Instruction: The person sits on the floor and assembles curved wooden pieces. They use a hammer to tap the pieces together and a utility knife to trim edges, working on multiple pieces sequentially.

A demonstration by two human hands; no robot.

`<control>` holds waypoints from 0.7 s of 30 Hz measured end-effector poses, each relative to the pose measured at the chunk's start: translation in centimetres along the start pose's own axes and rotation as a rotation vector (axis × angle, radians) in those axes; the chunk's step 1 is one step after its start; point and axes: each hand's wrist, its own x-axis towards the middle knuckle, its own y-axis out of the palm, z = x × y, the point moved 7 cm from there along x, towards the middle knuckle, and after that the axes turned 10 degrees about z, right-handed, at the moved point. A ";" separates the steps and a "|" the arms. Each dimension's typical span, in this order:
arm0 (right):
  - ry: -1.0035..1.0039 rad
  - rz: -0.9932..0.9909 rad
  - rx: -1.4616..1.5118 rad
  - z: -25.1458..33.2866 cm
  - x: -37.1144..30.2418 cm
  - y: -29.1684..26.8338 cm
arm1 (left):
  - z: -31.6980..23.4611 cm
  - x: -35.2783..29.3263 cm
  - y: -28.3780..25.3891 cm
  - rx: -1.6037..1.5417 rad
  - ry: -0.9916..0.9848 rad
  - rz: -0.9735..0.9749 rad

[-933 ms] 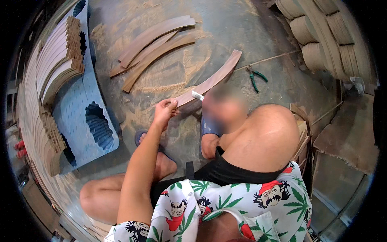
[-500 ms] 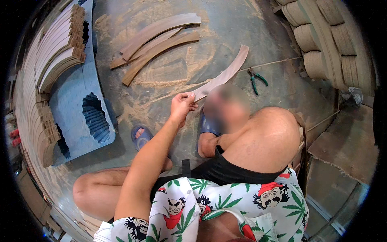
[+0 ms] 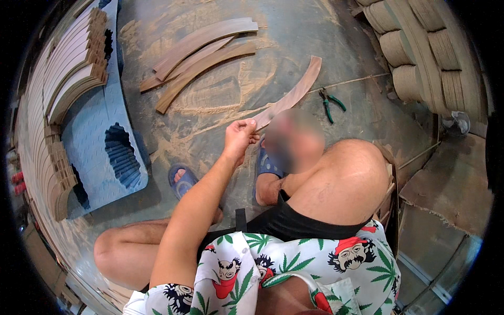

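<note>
My left hand [image 3: 241, 138] pinches the near end of a curved, pale wooden strip [image 3: 291, 100] between thumb and fingers. From there the strip bends away to the far right, above the floor or resting on it; I cannot tell which. A blurred patch beside my right knee hides what lies next to the strip's near end. Skin tones show inside that patch, but the right hand and its fingers cannot be made out. Pliers with green handles [image 3: 328, 105] lie spread on the floor, right of the strip.
Several curved wooden strips [image 3: 205, 73] lie on the dusty floor ahead. On the left, stacked curved pieces [image 3: 79, 79] rest on and beside a torn blue sheet [image 3: 100, 168]. Stacks of curved wood [image 3: 399, 47] stand at the far right, near brown board [image 3: 446, 178]. Blue sandals [image 3: 182, 181] are on my feet.
The whole view has shifted slightly to the left. My left hand keeps its pinch on the wooden strip, which stays in nearly the same pose.
</note>
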 end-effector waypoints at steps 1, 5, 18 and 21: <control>0.085 0.001 0.005 -1.0 0.2 -0.3 | -0.1 -0.2 -0.2 0.020 0.001 -0.007; 0.061 -0.035 0.014 -4.0 0.4 0.5 | -0.1 -0.1 -0.8 0.033 -0.019 0.015; 0.005 -0.129 0.075 -4.8 4.9 -3.7 | -2.5 -1.3 -6.0 -0.129 -0.079 0.012; 0.026 -0.148 0.103 -5.8 5.2 -3.7 | -2.8 -1.9 -7.3 -0.138 -0.112 -0.013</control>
